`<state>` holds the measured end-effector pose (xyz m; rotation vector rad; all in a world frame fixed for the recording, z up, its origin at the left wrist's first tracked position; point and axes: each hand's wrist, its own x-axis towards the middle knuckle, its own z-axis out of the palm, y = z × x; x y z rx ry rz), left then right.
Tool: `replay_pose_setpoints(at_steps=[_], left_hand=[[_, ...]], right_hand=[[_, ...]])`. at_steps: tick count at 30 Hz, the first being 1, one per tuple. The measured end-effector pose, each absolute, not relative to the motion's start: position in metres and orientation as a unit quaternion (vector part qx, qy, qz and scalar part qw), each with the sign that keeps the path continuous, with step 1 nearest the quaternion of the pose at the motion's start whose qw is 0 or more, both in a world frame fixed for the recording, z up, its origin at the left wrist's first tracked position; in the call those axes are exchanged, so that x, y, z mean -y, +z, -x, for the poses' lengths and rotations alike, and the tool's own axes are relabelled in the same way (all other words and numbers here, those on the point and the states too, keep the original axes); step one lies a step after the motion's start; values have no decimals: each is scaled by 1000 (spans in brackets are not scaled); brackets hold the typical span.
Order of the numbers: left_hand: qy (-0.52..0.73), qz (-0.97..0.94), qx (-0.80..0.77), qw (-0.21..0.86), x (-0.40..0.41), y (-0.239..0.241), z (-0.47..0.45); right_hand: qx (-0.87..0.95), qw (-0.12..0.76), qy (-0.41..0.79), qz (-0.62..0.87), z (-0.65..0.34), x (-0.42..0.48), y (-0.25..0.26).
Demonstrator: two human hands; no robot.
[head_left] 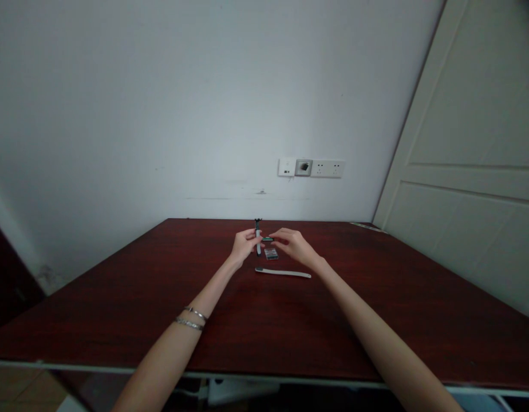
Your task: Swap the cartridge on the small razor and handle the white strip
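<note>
My left hand is closed around a slim razor handle held upright over the dark red table. My right hand pinches a small green razor head right beside the handle. A small clear cartridge case lies on the table just below both hands. A long white handle-like piece lies flat a little nearer to me.
A white wall with a row of sockets stands behind the table. A cream door is at the right. Two bracelets ring my left wrist. The table's front edge runs across the bottom.
</note>
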<state>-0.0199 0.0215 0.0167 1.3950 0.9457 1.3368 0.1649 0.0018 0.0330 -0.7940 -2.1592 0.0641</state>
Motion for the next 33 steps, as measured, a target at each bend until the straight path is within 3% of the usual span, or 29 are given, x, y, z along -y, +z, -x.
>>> replay_pose_setpoints(at_steps=[7, 11, 15, 21, 33], left_hand=[[544, -566, -382, 487, -23, 15, 21], [563, -559, -375, 479, -25, 15, 22], [569, -568, -374, 462, -26, 15, 22], [519, -651, -371, 411, -25, 14, 25], [464, -776, -339, 260, -12, 2, 15]], right_hand=[[874, 384, -13, 297, -164, 0, 28], [848, 429, 24, 312, -164, -2, 28], [757, 522, 126, 372, -165, -9, 28], [619, 582, 335, 407, -162, -21, 21], [488, 616, 466, 407, -158, -13, 26]])
